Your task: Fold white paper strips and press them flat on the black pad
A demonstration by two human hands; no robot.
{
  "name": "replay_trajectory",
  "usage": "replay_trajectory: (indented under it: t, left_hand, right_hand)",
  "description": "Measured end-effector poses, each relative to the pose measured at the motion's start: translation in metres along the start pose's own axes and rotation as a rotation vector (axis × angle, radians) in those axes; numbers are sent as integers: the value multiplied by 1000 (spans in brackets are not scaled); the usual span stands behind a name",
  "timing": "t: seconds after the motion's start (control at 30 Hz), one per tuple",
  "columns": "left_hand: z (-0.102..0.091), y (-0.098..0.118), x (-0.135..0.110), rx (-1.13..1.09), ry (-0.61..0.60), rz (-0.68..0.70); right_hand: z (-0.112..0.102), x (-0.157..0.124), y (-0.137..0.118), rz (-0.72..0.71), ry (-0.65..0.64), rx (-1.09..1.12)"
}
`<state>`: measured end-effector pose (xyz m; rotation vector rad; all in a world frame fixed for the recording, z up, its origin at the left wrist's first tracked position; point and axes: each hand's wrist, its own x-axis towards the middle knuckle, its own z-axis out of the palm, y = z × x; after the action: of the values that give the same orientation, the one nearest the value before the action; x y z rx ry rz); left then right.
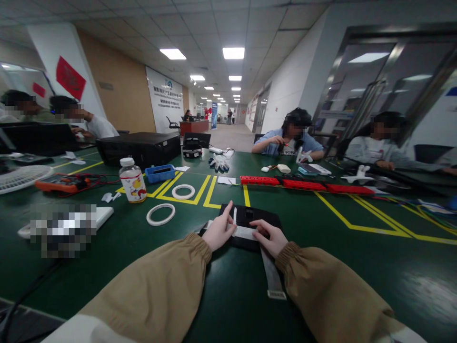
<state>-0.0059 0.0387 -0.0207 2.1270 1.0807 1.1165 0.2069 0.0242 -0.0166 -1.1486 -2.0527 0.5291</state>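
Left hand (220, 232) and right hand (272, 238) rest on the black case (243, 216); whether their fingers (227, 211) grip is unclear. It appears light and rigid; hold opposite edges.

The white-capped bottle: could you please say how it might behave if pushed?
Pushed near its white cap, the bottle might tip, since it stands upright and looks taller than wide. Once down, its rounded sides could let it roll.

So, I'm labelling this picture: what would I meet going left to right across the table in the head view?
White fan grille, orange multimeter, white-capped bottle, nearer white ring, farther white ring, left hand, right hand, white plastic part.
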Motion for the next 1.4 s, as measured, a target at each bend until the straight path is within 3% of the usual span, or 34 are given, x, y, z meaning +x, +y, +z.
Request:
replay_trajectory:
  t: [0.2, 0.5, 0.9, 1.2, 1.4]
  left_hand:
    - [5, 2, 4, 153, 63, 28]
    - [5, 4, 6, 408, -11, 99]
    - [4, 18, 14, 625, -137, -19]
    - [-4, 23, 0, 732, -215, 71]
    - [-15, 27, -8, 802, -269, 97]
  right_hand:
    - [-2, 1, -3, 34, 21, -31]
    - [-2, 0, -5, -80, 25, -179]
    - [-2, -2, -7, -123, 29, -276]
    - [-9, -3, -15, -80, -37, -457]
    - [-19, -1, -23, -138, -110, -515]
